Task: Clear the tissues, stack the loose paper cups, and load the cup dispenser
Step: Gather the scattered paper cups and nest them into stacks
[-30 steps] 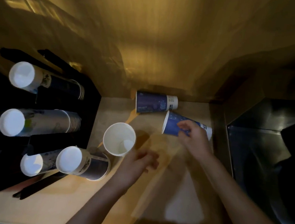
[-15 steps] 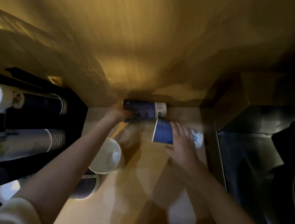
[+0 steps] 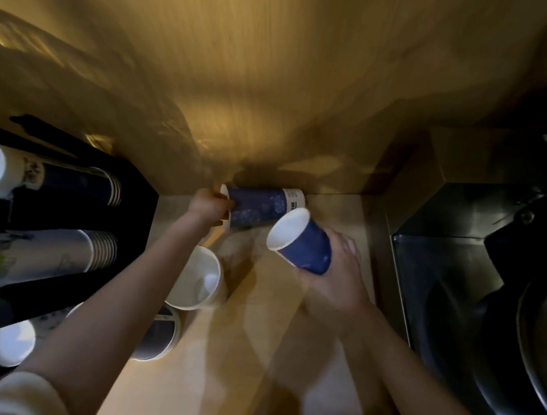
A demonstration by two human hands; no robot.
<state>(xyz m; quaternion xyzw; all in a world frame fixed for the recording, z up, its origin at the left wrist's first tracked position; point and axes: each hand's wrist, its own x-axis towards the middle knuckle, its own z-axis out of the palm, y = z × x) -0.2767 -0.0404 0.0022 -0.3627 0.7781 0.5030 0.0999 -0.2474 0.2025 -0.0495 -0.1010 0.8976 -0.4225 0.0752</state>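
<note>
Four loose paper cups: a dark one on its side (image 3: 158,336) at seven o'clock, an upright white-lined one (image 3: 198,278), a blue one (image 3: 300,244) clasped in the right hand (image 3: 338,279), and a blue one lying down (image 3: 259,206) at twelve o'clock, gripped at its rim by the left hand (image 3: 209,205). Three cup stacks fill the black dispenser (image 3: 139,215) at nine o'clock. Tan wooden counter (image 3: 217,384), wood wall, dark steel sink (image 3: 456,289) at three o'clock.

Dim amber light; motion blur; wide-angle edge warp; deep shadows

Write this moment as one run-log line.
stage: gathering loose cups | left hand: gripping lying blue cup | right hand: holding lifted blue cup | dispenser: partly loaded
</note>
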